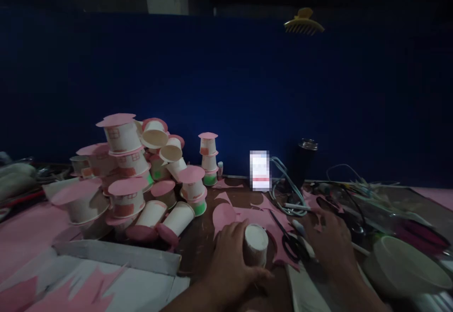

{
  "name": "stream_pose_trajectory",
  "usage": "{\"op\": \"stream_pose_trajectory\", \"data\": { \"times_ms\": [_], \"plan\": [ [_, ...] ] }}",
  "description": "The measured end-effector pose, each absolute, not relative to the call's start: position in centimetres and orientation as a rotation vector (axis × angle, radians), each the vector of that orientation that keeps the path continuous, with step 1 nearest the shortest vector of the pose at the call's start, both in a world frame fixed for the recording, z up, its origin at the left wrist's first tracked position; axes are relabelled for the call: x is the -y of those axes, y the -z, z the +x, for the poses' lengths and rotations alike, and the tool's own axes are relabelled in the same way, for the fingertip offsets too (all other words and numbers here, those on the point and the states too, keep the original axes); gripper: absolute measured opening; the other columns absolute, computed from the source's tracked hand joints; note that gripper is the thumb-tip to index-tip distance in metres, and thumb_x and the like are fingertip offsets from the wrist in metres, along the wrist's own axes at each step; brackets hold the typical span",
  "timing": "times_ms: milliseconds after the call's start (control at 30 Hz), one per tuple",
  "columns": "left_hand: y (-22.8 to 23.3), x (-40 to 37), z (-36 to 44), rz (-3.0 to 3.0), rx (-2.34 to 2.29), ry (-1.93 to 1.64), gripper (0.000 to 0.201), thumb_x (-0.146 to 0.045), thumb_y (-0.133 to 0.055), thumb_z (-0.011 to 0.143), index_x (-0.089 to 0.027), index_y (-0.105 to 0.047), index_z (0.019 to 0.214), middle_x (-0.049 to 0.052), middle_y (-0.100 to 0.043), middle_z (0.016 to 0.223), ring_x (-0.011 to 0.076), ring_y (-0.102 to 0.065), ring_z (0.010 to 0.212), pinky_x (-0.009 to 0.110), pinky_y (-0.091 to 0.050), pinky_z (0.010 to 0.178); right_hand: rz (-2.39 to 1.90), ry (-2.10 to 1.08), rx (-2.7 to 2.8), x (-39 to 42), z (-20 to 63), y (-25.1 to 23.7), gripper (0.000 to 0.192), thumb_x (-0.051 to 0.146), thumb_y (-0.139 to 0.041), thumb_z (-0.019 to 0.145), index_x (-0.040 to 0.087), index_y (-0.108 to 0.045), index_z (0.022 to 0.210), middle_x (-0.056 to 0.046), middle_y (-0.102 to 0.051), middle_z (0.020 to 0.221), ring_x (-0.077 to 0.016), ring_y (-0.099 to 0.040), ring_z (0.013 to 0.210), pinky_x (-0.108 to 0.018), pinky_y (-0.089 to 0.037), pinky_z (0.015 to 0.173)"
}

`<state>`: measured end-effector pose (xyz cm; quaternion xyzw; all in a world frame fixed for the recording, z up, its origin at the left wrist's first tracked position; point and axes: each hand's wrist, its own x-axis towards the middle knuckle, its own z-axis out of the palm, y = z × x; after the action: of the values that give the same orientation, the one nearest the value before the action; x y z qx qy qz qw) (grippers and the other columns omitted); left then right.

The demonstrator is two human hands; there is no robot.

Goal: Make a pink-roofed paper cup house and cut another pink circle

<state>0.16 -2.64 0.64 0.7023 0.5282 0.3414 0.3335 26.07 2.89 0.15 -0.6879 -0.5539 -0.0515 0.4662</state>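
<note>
My left hand wraps around a white paper cup that stands upside down on a sheet of pink paper on the brown table. My right hand lies palm down to the right of the cup, fingers spread over pink scraps and near a white pen. Black-handled scissors lie between the two hands, touching neither.
A heap of cup houses with pink paper roofs fills the left. A white cardboard box with pink offcuts sits front left. Cables, a dark flask, a pale bowl and a blue partition surround the work area.
</note>
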Motion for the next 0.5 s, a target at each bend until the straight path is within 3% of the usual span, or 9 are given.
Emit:
{"op": "stream_pose_trajectory", "data": {
  "times_ms": [67, 133, 233, 300, 400, 500],
  "plan": [
    [-1.0, 2.8, -0.2, 1.879, -1.370, -0.893, 0.102, -0.044, -0.082, 0.054, -0.018, -0.037, 0.142, 0.013, -0.040, 0.143, 0.0336, -0.032, 0.132, 0.044, -0.026, 0.111, -1.654, 0.143, 1.396, -2.6, 25.7, -0.3, 0.035, 0.038, -0.058, 0.071, 0.016, -0.061, 0.098, -0.016, -0.064, 0.097, -0.0374, -0.054, 0.101, -0.052, -0.038, 0.092],
    [-1.5, 2.6, -0.7, 1.940, -1.350, -0.970, 0.083, -0.032, -0.071, 0.066, -0.018, -0.039, 0.141, 0.012, -0.041, 0.143, 0.0306, -0.034, 0.133, 0.042, -0.027, 0.112, -1.615, 0.146, 1.428, -2.2, 25.2, -0.5, 0.035, 0.037, -0.054, 0.074, 0.017, -0.060, 0.102, -0.014, -0.063, 0.101, -0.0345, -0.054, 0.103, -0.049, -0.039, 0.093],
    [-2.5, 1.4, -2.2, 1.932, -1.413, -1.210, 0.062, -0.011, -0.053, 0.068, -0.020, -0.049, 0.130, 0.009, -0.052, 0.134, 0.0242, -0.046, 0.124, 0.038, -0.035, 0.106, -1.567, 0.117, 1.452, -1.7, 24.5, -0.8, 0.032, 0.038, -0.052, 0.077, 0.018, -0.060, 0.100, -0.011, -0.062, 0.094, -0.0307, -0.056, 0.094, -0.046, -0.043, 0.089],
    [-3.2, 0.2, -3.4, 1.797, -1.594, -1.320, 0.053, -0.009, -0.047, 0.072, -0.018, -0.051, 0.124, 0.009, -0.060, 0.121, 0.0210, -0.057, 0.108, 0.034, -0.046, 0.092, -1.544, 0.085, 1.472, -1.4, 24.2, -1.0, 0.029, 0.037, -0.051, 0.079, 0.019, -0.060, 0.100, -0.010, -0.062, 0.092, -0.0292, -0.057, 0.091, -0.045, -0.044, 0.086],
    [-4.1, -1.4, -4.7, 1.854, -1.942, -1.051, 0.036, -0.019, -0.040, 0.087, -0.018, -0.055, 0.120, 0.010, -0.064, 0.117, 0.0200, -0.062, 0.102, 0.032, -0.048, 0.087, -1.513, 0.034, 1.509, -1.1, 23.7, -1.0, 0.025, 0.036, -0.050, 0.083, 0.020, -0.059, 0.099, -0.010, -0.064, 0.097, -0.0288, -0.058, 0.095, -0.044, -0.044, 0.086],
    [-4.1, -2.4, -4.7, 2.024, -2.036, -0.657, 0.030, -0.021, -0.038, 0.091, -0.018, -0.063, 0.107, 0.010, -0.069, 0.110, 0.0225, -0.064, 0.102, 0.034, -0.046, 0.088, -1.485, -0.029, 1.564, -1.0, 23.2, -0.6, 0.021, 0.035, -0.049, 0.085, 0.021, -0.060, 0.096, -0.009, -0.065, 0.098, -0.0271, -0.060, 0.093, -0.042, -0.046, 0.083]
  ]
}}
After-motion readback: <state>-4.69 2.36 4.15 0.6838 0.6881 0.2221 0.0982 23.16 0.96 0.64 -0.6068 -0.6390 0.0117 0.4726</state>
